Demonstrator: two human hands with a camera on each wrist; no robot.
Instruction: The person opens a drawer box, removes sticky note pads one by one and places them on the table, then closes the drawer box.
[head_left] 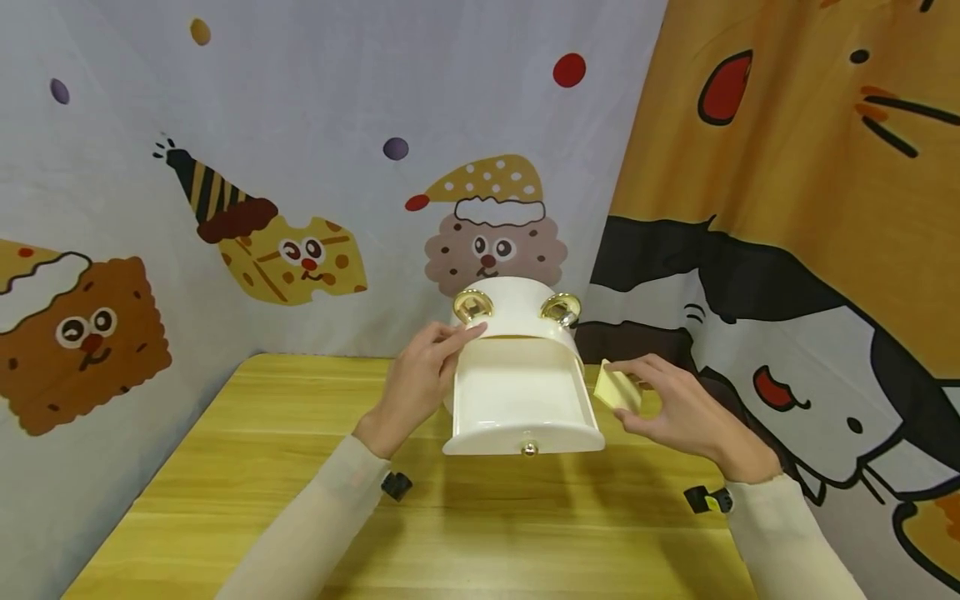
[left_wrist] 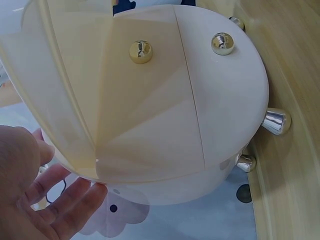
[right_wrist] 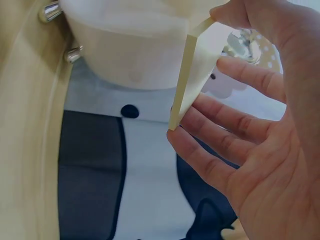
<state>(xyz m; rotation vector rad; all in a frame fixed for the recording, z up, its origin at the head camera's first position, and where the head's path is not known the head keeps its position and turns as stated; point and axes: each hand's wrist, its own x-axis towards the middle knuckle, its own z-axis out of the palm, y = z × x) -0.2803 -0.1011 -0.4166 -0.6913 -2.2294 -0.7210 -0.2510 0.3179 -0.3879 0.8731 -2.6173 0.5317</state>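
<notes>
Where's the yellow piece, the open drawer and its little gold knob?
Yellow piece (head_left: 618,392), head view: middle of its broad face.
Open drawer (head_left: 522,383), head view: bare floor inside.
Gold knob (head_left: 529,448), head view: middle of its ball.

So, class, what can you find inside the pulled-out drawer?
In the drawer, only its pale interior shows. Whatever lies further back is covered by the white case and cannot be seen.

Two gold fittings (head_left: 472,307) are topping one white box (head_left: 517,304); two hands (head_left: 416,371) are flanking it; one yellow slab (head_left: 617,392) is showing beside it.
</notes>
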